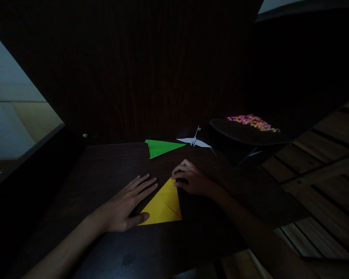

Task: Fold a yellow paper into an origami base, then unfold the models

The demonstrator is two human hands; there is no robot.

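Yellow paper (162, 204) between left hand (128, 204), right hand (192, 179); touching both.

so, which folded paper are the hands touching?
The yellow triangle, touched by left hand and right hand; the green plane and white bird lie beyond, untouched.

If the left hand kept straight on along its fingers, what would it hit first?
Most likely the right hand, whose fingertips are at the top corner of the yellow paper; the exact heights are unclear.
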